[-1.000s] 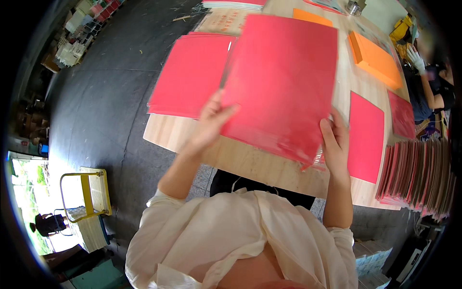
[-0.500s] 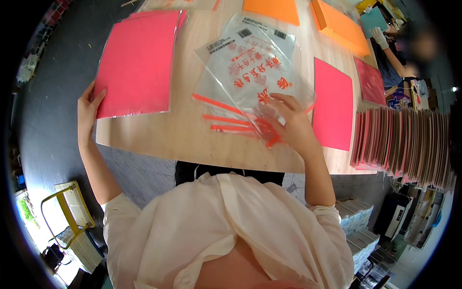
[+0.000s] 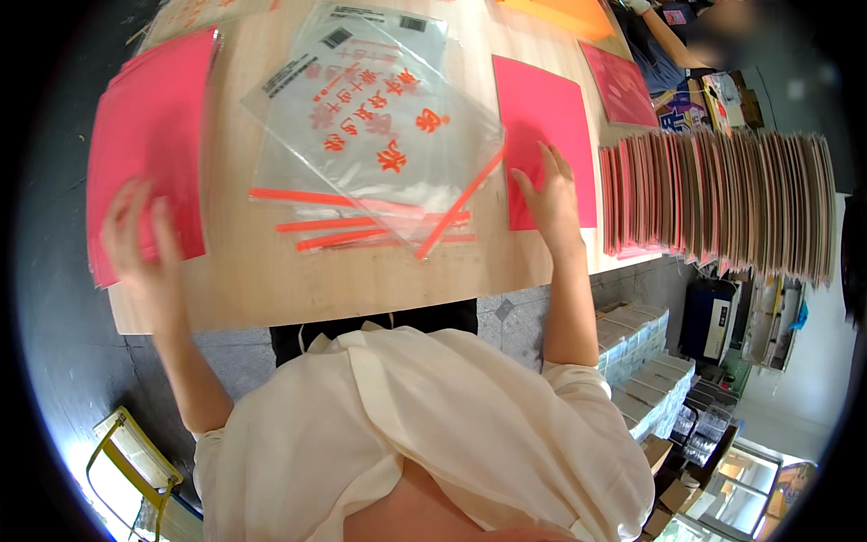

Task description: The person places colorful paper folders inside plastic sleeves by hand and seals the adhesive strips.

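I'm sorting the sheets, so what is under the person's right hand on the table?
The right hand lies flat on a pink sheet on the wooden table. The hand covers part of the sheet's lower edge; whether more sheets lie beneath cannot be seen.

Plastic bags [image 3: 375, 135] lie on the table [image 3: 271, 280] between two paper stacks [image 3: 149, 135].

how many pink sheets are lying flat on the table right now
3: a pink stack at the left hand, one pink sheet under the right hand, another at the far right. More may lie out of view.
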A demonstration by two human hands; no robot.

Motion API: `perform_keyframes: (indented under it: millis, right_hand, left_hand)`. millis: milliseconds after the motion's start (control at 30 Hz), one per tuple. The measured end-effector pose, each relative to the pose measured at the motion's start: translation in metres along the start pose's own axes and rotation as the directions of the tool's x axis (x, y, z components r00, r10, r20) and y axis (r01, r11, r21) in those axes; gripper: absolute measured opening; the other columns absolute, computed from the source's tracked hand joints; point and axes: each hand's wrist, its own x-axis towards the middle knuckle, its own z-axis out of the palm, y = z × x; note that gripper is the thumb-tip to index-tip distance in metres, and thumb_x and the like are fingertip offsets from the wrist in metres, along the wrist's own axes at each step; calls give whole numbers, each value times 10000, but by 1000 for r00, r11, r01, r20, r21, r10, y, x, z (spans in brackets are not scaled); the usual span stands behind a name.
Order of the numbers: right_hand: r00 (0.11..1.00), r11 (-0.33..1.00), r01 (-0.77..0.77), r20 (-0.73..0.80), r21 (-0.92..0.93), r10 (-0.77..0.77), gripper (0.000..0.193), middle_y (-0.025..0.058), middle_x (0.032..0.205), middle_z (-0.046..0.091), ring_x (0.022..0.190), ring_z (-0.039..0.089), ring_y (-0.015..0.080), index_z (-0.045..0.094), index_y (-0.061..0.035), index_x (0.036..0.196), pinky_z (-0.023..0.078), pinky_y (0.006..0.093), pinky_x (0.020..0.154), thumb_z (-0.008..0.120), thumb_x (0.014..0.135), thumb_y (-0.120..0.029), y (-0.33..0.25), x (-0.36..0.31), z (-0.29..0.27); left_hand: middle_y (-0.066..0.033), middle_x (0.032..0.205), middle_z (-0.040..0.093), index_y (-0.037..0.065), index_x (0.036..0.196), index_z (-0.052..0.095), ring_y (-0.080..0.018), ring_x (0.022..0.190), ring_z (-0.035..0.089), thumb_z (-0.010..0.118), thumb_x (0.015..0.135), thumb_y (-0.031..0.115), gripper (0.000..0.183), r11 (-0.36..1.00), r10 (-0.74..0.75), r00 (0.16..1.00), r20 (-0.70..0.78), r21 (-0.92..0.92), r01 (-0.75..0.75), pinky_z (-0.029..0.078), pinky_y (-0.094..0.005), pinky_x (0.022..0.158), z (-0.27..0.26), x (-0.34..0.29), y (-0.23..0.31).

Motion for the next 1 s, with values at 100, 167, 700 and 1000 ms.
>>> perform_keyframes:
  millis: [100, 167, 700, 1000]
  right_hand:
    - [999, 999, -34, -2, -22, 34, 683, 352, 1341, 490, 1275, 456, 483, 487, 97, 1327, 391, 483, 1076, 766, 818, -264, -2, -1, 9]
    - [997, 997, -72, 36, -4, 72, 728, 361, 1360, 470, 1310, 417, 497, 462, 111, 1344, 361, 483, 1101, 768, 818, -289, -8, 4, 16]
    - [956, 971, -235, 188, 30, 226, 729, 338, 1155, 611, 1044, 632, 447, 406, 106, 1383, 523, 462, 892, 739, 825, -224, -13, 16, 3]
    - [955, 959, -241, 211, 151, 207, 587, 335, 1171, 605, 1049, 650, 390, 463, -15, 1399, 531, 431, 832, 677, 873, -163, -17, 17, -5]
  left_hand:
    - [-132, 1337, 549, 64, 1300, 584, -312, 1218, 516, 665, 893, 135, 421, 946, 120, 943, 311, -325, -13, 429, -422, 1019, 34, -18, 98]
    - [-145, 1390, 504, 67, 1381, 506, -313, 1263, 477, 670, 890, 224, 540, 951, 287, 873, 394, -230, -208, 383, -473, 1054, 62, -27, 143]
    - [-148, 1462, 469, 82, 1357, 551, -281, 1399, 383, 554, 969, 261, 428, 960, 280, 848, 450, -149, -238, 234, -500, 1155, 146, 8, 91]
    - [-162, 1418, 510, 68, 1311, 582, -310, 1363, 423, 574, 953, 233, 395, 943, 327, 858, 396, -200, -267, 282, -518, 1130, 146, 8, 89]
